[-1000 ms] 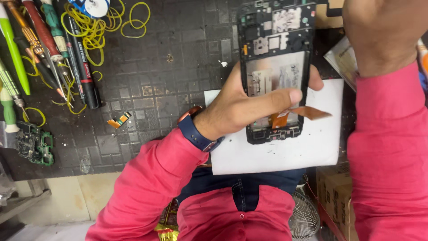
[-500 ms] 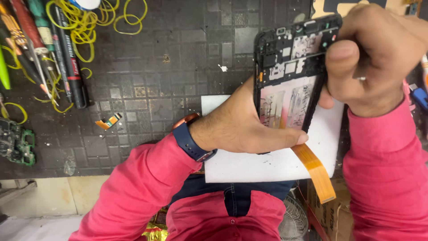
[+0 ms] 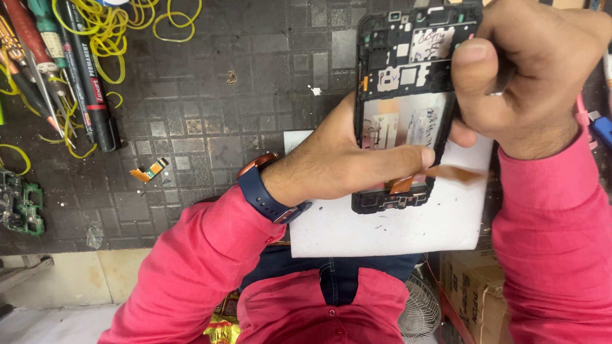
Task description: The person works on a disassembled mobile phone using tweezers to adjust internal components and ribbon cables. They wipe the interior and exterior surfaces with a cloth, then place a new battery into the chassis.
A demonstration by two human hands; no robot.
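Note:
An opened black phone frame [image 3: 408,70] with bare circuit parts is held over a white sheet of paper [image 3: 382,229]. My left hand [image 3: 344,159], with a blue watch [image 3: 264,191] on the wrist, grips the frame from the left, the thumb lying across its lower half. My right hand [image 3: 535,76] is closed on the frame's upper right edge, thumb pressed on it. An orange flex ribbon [image 3: 462,173] sticks out to the right from the frame's lower end, just past my left thumb tip.
A black tiled mat [image 3: 255,95] covers the bench. Markers and screwdrivers [image 3: 83,76] and yellow rubber bands [image 3: 121,25] lie at the top left. A small flex piece [image 3: 150,170] and a green circuit board [image 3: 22,207] sit left. Cardboard boxes [image 3: 472,280] and a fan [image 3: 421,312] are below.
My right hand came down from the top right and closed on the frame's upper right edge. The orange ribbon, hanging long half a second ago, now points sideways to the right.

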